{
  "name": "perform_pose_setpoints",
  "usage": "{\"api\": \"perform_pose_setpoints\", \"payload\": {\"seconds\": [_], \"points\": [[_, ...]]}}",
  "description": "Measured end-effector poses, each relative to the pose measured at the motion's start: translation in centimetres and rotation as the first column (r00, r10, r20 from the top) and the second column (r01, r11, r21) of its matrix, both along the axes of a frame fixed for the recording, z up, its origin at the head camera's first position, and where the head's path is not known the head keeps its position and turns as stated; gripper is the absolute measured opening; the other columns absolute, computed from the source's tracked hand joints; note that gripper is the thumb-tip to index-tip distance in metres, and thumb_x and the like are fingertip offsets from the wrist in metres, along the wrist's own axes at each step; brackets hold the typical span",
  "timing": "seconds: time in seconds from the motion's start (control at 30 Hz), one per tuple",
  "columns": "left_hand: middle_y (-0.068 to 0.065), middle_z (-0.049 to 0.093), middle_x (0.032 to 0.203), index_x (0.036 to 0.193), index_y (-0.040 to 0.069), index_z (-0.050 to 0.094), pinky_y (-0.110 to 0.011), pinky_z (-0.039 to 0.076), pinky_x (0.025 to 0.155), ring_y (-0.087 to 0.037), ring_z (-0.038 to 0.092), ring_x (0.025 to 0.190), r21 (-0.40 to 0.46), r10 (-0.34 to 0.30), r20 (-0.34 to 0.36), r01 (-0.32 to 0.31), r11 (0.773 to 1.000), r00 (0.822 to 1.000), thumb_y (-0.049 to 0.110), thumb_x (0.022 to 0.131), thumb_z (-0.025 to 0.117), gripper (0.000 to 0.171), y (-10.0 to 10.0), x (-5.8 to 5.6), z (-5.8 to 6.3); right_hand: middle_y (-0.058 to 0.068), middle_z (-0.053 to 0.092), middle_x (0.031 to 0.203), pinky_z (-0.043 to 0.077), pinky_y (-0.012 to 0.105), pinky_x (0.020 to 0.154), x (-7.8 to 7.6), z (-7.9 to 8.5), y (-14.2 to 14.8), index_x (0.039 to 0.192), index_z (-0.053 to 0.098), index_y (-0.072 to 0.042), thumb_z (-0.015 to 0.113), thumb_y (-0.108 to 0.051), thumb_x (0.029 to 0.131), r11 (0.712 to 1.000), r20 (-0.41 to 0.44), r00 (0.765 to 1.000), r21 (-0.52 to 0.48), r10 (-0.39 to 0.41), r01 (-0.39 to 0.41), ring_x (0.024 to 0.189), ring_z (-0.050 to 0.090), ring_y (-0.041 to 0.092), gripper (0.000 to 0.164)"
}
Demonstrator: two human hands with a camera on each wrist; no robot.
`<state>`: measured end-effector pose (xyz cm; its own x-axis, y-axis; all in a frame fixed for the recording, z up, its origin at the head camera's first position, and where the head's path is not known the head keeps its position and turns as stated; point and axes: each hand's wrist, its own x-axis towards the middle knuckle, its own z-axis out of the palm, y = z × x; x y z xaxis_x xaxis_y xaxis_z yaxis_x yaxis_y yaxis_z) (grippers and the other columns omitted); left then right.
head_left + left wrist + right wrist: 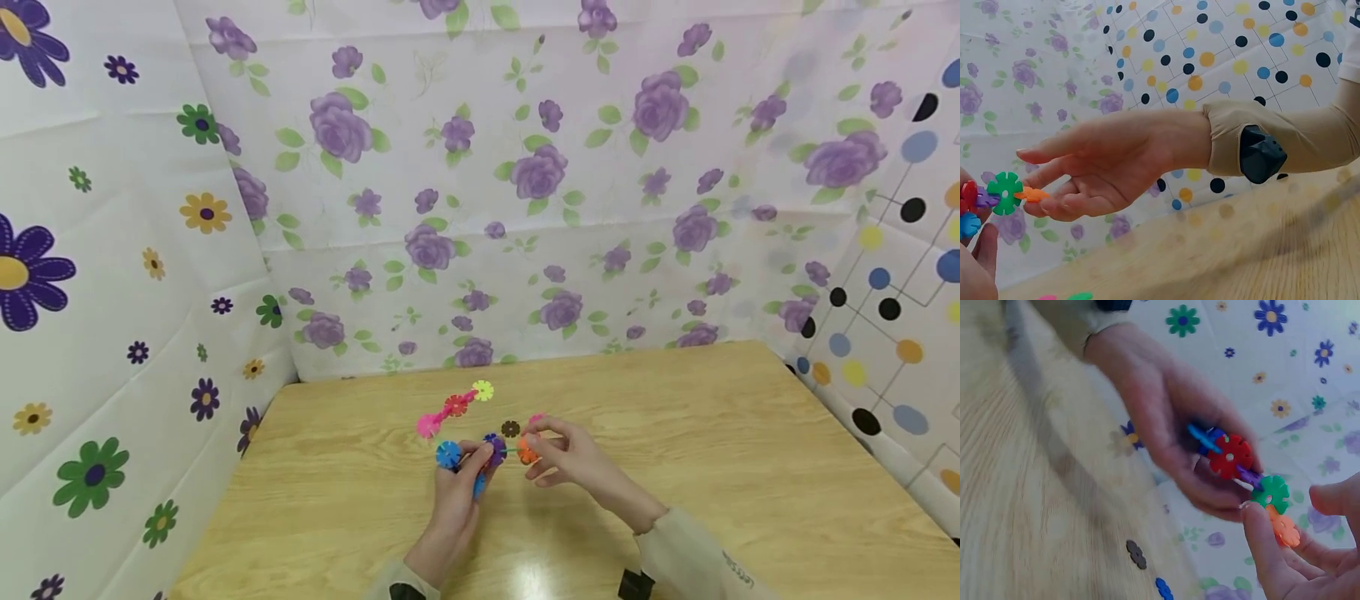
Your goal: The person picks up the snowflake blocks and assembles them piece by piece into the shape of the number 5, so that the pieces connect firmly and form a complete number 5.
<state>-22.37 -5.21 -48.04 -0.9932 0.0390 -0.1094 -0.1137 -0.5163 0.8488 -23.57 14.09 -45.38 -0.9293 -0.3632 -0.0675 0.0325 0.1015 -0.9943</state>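
My left hand [457,492] grips a chain of notched plastic snowflake discs, its thumb on a purple disc [495,451]. The chain has a blue disc [448,454] at the left, a red disc [1230,456] in the palm, then a green disc [1270,494] and an orange disc [1036,194] at the right end. My right hand [577,458] is beside that orange end. Its thumb stands away from the disc in both wrist views, and the other fingers are loosely bent around or against it; exact contact is partly hidden.
Beyond the hands, a joined row of pink, red and yellow discs [455,406] lies on the wooden table [322,500]. A brown disc [511,428] and a pink disc [537,419] lie near my right hand. Patterned cloth walls [487,183] border the table.
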Motion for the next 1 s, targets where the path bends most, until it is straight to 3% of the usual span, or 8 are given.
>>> {"api": "perform_pose_setpoints", "payload": {"seconds": [0.13, 0.23, 0.47, 0.73, 0.87, 1.0], "points": [[0.005, 0.065, 0.098, 0.085, 0.019, 0.060, -0.026, 0.053, 0.087, -0.008, 0.064, 0.090, -0.038, 0.001, 0.038, 0.000, 0.999, 0.999, 0.015, 0.093, 0.064, 0.010, 0.5, 0.0, -0.2, 0.019, 0.068, 0.110, 0.059, 0.041, 0.082, -0.2, -0.5, -0.4, 0.134, 0.047, -0.002, 0.066, -0.033, 0.092, 0.997, 0.095, 0.995, -0.078, -0.006, 0.014, 0.090, 0.070, 0.026, 0.055], [0.007, 0.061, 0.099, 0.088, 0.022, 0.061, -0.026, 0.049, 0.084, -0.007, 0.059, 0.089, -0.071, -0.019, 0.060, 0.023, 0.997, 0.998, 0.024, 0.094, 0.063, 0.007, 1.2, 0.0, -0.3, 0.016, 0.068, 0.109, 0.057, 0.042, 0.088, 0.0, -0.8, -1.1, 0.131, 0.049, 0.000, 0.071, -0.028, 0.088, 0.986, 0.135, 0.989, -0.149, -0.057, 0.078, 0.096, 0.069, 0.026, 0.055], [0.006, 0.065, 0.101, 0.100, 0.024, 0.056, -0.019, 0.046, 0.076, -0.006, 0.058, 0.090, 0.018, -0.031, 0.019, 0.030, 0.999, 0.999, 0.035, 0.095, 0.061, 0.013, 2.7, -0.1, 0.0, 0.009, 0.065, 0.116, 0.054, 0.038, 0.095, 0.5, -0.6, -2.9, 0.122, 0.054, 0.002, 0.074, -0.015, 0.085, 0.926, 0.118, 0.970, -0.294, -0.212, 0.238, 0.105, 0.066, 0.018, 0.045], [0.008, 0.063, 0.101, 0.104, 0.026, 0.051, -0.021, 0.043, 0.075, -0.010, 0.056, 0.092, 0.102, -0.060, 0.001, 0.060, 0.993, 0.998, 0.039, 0.097, 0.056, 0.016, 3.8, -0.1, 0.4, 0.001, 0.073, 0.096, 0.053, 0.036, 0.089, 0.4, 0.1, -3.2, 0.111, 0.063, -0.006, 0.075, -0.017, 0.085, 0.904, 0.032, 0.935, -0.243, -0.354, 0.350, 0.095, 0.067, 0.017, 0.031], [0.007, 0.063, 0.105, 0.113, 0.023, 0.046, -0.022, 0.045, 0.077, -0.010, 0.055, 0.093, 0.084, -0.131, 0.006, 0.130, 0.988, 0.991, 0.038, 0.097, 0.058, 0.025, 3.8, 0.3, 0.3, 0.001, 0.074, 0.092, 0.055, 0.035, 0.086, 0.0, 0.7, -2.5, 0.112, 0.062, -0.003, 0.075, -0.017, 0.085, 0.913, 0.012, 0.934, -0.208, -0.356, 0.351, 0.088, 0.069, 0.017, 0.033], [0.008, 0.061, 0.102, 0.117, 0.018, 0.043, -0.022, 0.045, 0.080, -0.007, 0.054, 0.090, 0.055, -0.227, 0.015, 0.226, 0.973, 0.974, 0.032, 0.097, 0.059, 0.029, 3.3, 0.6, 0.1, -0.001, 0.073, 0.089, 0.055, 0.033, 0.084, -0.3, 1.0, -1.7, 0.113, 0.061, -0.002, 0.074, -0.018, 0.086, 0.932, 0.011, 0.944, -0.156, -0.329, 0.326, 0.089, 0.069, 0.019, 0.033]]}}
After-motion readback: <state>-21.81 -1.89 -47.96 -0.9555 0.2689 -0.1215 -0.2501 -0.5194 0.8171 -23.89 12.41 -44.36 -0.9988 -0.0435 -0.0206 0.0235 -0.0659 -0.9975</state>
